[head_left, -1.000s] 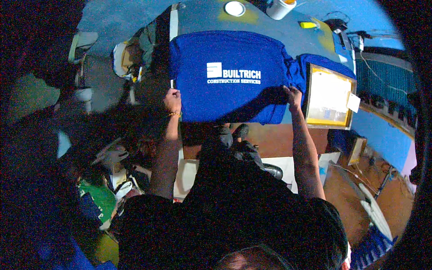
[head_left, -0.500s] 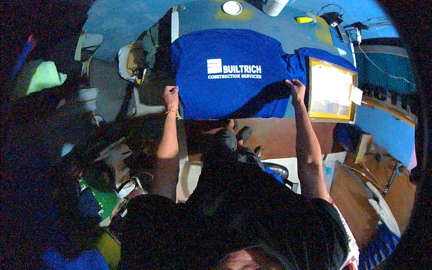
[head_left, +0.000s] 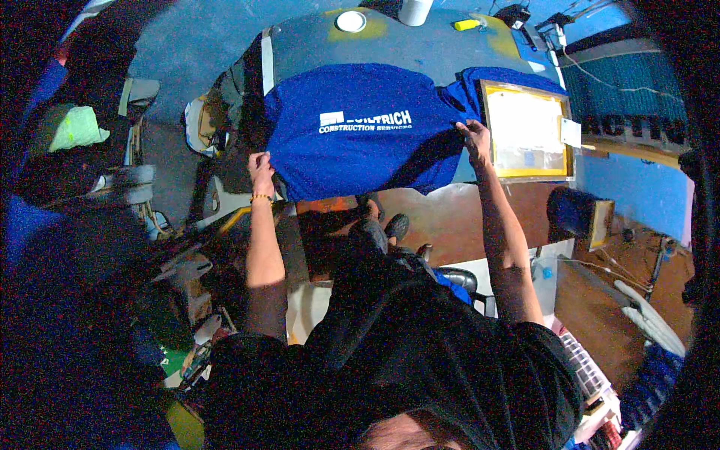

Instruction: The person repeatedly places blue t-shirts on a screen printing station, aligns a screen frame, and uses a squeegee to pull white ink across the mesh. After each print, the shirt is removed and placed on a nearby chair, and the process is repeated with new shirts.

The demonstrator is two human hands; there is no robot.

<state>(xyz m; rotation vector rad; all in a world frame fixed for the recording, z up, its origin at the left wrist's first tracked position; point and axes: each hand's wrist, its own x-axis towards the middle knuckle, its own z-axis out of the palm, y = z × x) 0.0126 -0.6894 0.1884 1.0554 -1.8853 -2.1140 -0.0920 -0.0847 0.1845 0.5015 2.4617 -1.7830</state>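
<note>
A blue T-shirt with a white print on its chest lies over the table, its near part raised. My left hand is closed on the shirt's left edge, a beaded bracelet at that wrist. On the other side, my right hand pinches the shirt's right edge between thumb and fingers. The cloth buckles between the hands, and a fold hides part of the upper print. Right beside my right hand, a screen-printing frame with a yellow inner border rests on more blue cloth.
The grey table carries a white round lid, a white container and a yellow object at its far side. A small framed panel stands at the right. Clutter and a pale green bundle are at the left.
Both hands have drawn the shirt's edges up, so the once flat cloth now buckles and part of the print is hidden. The whole view has shifted, moving the table left in the picture.
</note>
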